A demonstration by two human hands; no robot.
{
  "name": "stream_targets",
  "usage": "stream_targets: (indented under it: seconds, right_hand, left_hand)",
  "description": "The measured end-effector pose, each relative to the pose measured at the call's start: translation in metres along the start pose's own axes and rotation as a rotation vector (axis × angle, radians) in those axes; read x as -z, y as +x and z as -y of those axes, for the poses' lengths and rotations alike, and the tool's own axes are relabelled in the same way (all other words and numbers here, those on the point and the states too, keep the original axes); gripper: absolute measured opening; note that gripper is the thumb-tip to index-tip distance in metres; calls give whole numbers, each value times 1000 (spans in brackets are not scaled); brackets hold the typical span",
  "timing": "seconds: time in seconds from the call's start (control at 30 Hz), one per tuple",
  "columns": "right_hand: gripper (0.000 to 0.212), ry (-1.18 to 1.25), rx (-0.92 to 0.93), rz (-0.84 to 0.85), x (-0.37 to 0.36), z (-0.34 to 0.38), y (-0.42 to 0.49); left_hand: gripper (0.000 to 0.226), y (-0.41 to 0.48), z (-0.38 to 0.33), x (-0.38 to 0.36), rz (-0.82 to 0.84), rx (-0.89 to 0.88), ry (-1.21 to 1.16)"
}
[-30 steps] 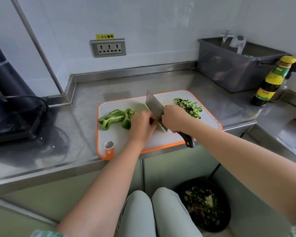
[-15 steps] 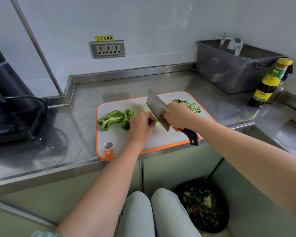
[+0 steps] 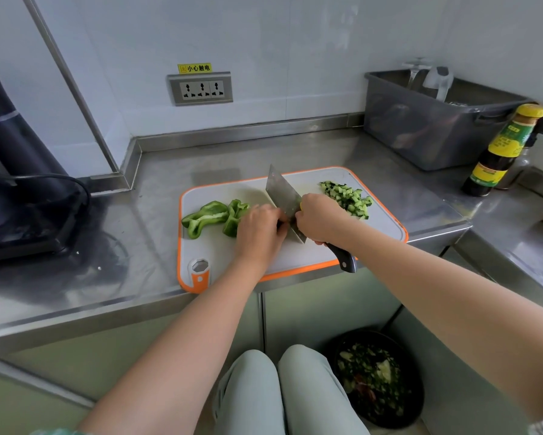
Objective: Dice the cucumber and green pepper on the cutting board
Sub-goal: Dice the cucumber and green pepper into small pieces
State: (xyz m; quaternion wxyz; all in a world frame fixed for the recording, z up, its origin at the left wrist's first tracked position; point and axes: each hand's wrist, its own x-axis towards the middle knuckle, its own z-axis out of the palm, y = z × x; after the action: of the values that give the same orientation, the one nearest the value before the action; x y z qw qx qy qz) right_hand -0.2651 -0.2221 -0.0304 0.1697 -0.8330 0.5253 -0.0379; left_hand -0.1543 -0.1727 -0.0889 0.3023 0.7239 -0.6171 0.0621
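Observation:
A white cutting board with an orange rim (image 3: 220, 255) lies on the steel counter. Green pepper pieces (image 3: 213, 216) lie on its left half. A pile of diced cucumber (image 3: 347, 196) sits at its far right. My right hand (image 3: 322, 218) grips the black handle of a cleaver (image 3: 284, 196), whose blade edge is down on the board in the middle. My left hand (image 3: 260, 229) lies with curled fingers right against the blade's left side, pressing down on something hidden beneath it.
A grey plastic tub (image 3: 427, 133) stands at the back right, with a dark sauce bottle (image 3: 502, 152) beside it. A black appliance with a cable (image 3: 19, 189) fills the left counter. Below the counter edge, a black bin of scraps (image 3: 376, 376) sits on the floor by my knees.
The cleaver rose half a second ago and has come back down onto the board beside my left hand. The pepper pieces and cucumber pile stay where they were.

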Motion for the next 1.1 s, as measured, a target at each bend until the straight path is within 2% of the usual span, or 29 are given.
stream_targets:
  seconds: [0.13,0.27,0.47,0.53,0.6,0.67,0.73,0.9,1.1]
  right_hand:
    - [21,12,-54,-10,7,-11,2]
    - [28,114,-43,-17,14,-29,1]
    - [14,168,-12,-41,16,-27,-1]
    - [11,145,0,-60,21,-25,-2]
    - [16,90,-3,-21,24,-23,-4]
    - [21,37,4,28,25,-22,-5]
    - [17,8,15,37,27,-21,-7]
    - [19,-37,52,50,27,-15,-11]
    - [14,-97,41,36,31,-13,-10]
  left_hand:
    - [12,-7,-1,1,-33,-59,31]
    - [22,-9,-5,-2,-23,62,-49]
    - [27,2,-7,-2,22,51,-114]
    - [29,2,-5,-2,22,44,-90]
    - [31,-2,-2,-2,2,30,-28]
    - [28,-8,1,-3,-47,21,85]
    - [21,-12,0,-3,-48,11,192]
    - [3,-7,2,-1,-42,7,142]
    - [13,-4,4,-2,-4,-28,172]
